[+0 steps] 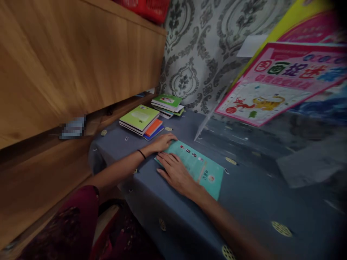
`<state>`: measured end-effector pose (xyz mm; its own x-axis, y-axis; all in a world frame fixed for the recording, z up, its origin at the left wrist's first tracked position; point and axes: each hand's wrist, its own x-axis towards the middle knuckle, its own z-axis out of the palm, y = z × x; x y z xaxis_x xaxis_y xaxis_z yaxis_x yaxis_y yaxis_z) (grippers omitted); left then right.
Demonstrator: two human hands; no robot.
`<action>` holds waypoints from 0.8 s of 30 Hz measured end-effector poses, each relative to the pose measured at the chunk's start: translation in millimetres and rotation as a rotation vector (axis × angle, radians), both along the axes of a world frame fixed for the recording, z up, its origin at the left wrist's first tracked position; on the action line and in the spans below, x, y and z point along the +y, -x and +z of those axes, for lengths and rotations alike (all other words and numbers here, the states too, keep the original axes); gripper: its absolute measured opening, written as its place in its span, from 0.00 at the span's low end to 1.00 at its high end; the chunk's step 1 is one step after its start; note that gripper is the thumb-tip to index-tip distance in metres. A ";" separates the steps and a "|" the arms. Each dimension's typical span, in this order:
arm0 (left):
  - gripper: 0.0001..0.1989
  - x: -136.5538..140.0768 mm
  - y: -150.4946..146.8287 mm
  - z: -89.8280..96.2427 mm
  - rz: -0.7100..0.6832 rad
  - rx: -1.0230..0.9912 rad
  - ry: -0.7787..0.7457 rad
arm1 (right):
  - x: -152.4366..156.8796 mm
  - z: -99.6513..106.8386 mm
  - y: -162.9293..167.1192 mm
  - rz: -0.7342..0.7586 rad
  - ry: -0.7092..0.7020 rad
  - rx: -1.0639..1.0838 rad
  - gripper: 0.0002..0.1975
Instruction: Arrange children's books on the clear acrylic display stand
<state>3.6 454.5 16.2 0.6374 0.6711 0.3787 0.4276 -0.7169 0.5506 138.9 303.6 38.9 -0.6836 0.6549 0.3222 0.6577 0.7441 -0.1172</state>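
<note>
A teal paperback book (213, 178) lies on the cloth-covered table in front of me, with small pictures and printed text on its cover. At its left end, my left hand (163, 142) is closed over the edge and corner, its fingers bent together and partly hidden. My right hand (177, 173) rests palm down across the near left part of the cover, fingers stretched out.
Beyond my left hand is a book stack topped by a lime-green book (139, 117), with an orange book (154, 128) below. Another stack (167, 100) stands behind it. A pink picture book (271, 90) leans at the right. A wooden cabinet (81, 61) overhangs the left.
</note>
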 end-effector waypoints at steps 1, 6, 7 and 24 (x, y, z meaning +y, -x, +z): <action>0.21 -0.9 -0.4 0.4 0.008 0.016 -0.010 | 1.4 -1.7 -0.7 0.001 -0.008 0.016 0.21; 0.20 -5.4 -0.9 1.6 0.043 0.078 -0.040 | 5.0 -6.8 -2.2 0.034 -0.080 0.007 0.20; 0.20 -6.4 -1.1 1.5 0.050 0.088 -0.043 | 4.8 -6.8 -2.0 0.032 -0.095 -0.004 0.20; 0.20 -8.0 -9.9 0.8 0.108 0.262 -0.098 | 4.2 -3.9 -0.9 0.020 -0.160 -0.007 0.18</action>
<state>13.5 446.5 17.0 0.6489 0.7089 0.2765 0.6230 -0.7036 0.3418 139.8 307.8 35.0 -0.6983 0.5818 0.4170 0.6431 0.7658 0.0083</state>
